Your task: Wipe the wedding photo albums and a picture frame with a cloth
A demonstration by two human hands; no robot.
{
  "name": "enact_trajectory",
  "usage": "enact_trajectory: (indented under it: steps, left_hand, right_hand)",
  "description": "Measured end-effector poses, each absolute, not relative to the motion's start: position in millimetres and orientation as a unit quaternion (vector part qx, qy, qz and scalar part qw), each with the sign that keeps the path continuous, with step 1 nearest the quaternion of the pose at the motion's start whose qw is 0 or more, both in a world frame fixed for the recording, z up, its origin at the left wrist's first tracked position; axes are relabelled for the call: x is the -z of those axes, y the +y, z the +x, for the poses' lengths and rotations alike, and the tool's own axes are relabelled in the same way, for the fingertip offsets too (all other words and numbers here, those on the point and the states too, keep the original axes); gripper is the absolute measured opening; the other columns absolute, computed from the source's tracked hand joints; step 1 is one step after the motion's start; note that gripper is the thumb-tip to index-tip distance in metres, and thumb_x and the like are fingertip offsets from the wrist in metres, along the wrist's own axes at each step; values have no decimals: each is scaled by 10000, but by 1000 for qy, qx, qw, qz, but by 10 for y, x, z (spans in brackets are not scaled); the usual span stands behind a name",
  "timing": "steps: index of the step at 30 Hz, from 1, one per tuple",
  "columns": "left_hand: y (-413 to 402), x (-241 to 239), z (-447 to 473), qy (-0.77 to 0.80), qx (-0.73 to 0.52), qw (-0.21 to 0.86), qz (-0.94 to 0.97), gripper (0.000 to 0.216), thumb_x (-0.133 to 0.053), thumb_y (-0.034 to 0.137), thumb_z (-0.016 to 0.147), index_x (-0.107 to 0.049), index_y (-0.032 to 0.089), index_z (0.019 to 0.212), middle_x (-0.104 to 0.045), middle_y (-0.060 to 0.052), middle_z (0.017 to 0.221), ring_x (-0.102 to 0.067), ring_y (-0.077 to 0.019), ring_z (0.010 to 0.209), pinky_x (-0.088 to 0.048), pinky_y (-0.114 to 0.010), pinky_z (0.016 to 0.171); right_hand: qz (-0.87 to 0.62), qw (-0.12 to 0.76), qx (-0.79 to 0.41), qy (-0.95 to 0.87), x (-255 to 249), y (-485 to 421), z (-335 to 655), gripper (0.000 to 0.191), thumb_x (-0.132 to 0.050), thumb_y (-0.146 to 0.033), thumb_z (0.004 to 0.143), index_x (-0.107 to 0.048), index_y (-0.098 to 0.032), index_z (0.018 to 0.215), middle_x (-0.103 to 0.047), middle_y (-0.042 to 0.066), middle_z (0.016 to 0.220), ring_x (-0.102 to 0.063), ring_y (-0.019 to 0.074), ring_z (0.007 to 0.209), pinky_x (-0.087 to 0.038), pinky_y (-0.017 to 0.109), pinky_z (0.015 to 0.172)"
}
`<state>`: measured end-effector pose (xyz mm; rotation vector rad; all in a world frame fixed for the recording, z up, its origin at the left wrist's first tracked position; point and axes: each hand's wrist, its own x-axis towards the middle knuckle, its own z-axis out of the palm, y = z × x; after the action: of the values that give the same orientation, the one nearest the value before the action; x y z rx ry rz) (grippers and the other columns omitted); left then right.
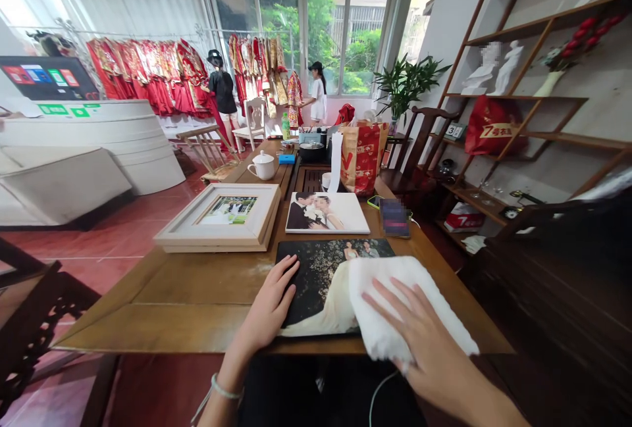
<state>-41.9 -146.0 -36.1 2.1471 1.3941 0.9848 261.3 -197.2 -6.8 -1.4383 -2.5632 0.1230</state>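
Close in, a white cloth [447,305] is being pressed by the open right hand [412,318] onto a dark photo print [316,282] on the table [197,282]; the print's left side is being touched by the open left hand [270,299]. Beyond, frames [230,210] are being flanked by a pale print [328,212]; farther, red garments [148,75] are hanging.
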Motion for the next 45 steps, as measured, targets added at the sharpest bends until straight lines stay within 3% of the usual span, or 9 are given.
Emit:
enact_trajectory:
  steps: [3,6,14,18,24,30,37,42,45]
  left_hand:
    - [-1459,363,-411,499,-348,200,768,427,-356,260,970,-451,216,1383,-373,-83,1509,-278,-226,1418,-212,-481,1168]
    - [-1461,358,-410,496,-347,199,771,428,-353,260,969,-452,212,1383,-374,-87,1508,-276,-228,1419,-211,-486,1167]
    - [-1454,355,-440,495,-343,197,774,428,-359,255,967,-450,226,1384,-375,-81,1510,-280,-228,1418,-220,-485,1164]
    - [-1447,359,-431,496,-344,196,773,429,-359,255,967,-450,224,1385,-375,-82,1509,-281,-227,1418,-220,-481,1165]
    - [-1443,363,-421,499,-342,198,771,430,-355,262,968,-451,216,1385,-374,-85,1509,-276,-229,1419,-214,-482,1167]
    - [-1441,360,-414,496,-348,199,771,430,-358,260,969,-447,232,1389,-383,-76,1504,-285,-231,1415,-218,-483,1166]
    - [-1455,340,-418,496,-344,201,772,428,-358,253,969,-452,235,1386,-376,-73,1509,-283,-230,1417,-218,-479,1166]
    - [-1460,344,-431,497,-342,201,772,428,-356,253,969,-451,236,1386,-378,-71,1508,-281,-225,1418,-213,-473,1168]
    - [-1461,345,-432,495,-345,200,772,429,-353,254,970,-449,226,1387,-384,-78,1503,-282,-223,1417,-214,-475,1168]
  right_hand:
    - [-449,90,-67,-887,88,-2273,2657,907,-584,-211,691,-184,-368,1490,-175,-27,1566,-149,379,1411,-88,658,1102]
    - [-438,89,-85,-890,69,-2230,2725,786,-575,-320,800,-199,-359,1489,-217,-22,1556,-175,342,1415,-108,608,1127]
    - [-525,97,-44,-844,-15,-1098,2800,568,-438,-332,907,-313,-320,1461,-305,-16,1528,-225,269,1411,-205,515,1139]
    - [-577,85,-31,-812,-28,-850,2616,520,-381,-376,937,-339,-312,1451,-297,11,1531,-235,322,1401,-222,601,1100]
    - [-544,92,-13,-834,-11,-1472,2273,625,-480,-369,889,-256,-361,1472,-208,-16,1560,-104,332,1429,-76,662,1097]
    - [-407,57,-120,-904,-86,-2127,2217,882,-625,-327,758,-134,-390,1488,-105,-18,1578,-40,365,1428,29,680,1082]
    - [-487,64,-97,-866,-137,-1519,2416,764,-535,-207,783,-245,-394,1465,-203,-37,1563,-75,293,1438,-38,626,1109]
    - [-585,40,-78,-806,-196,-997,2290,580,-426,-358,917,-276,-303,1475,-193,45,1567,-90,381,1420,-112,705,1047]
    - [-590,41,-69,-803,-197,-1055,2043,615,-458,-357,903,-271,-260,1482,-178,89,1568,-66,430,1407,-75,742,1018]
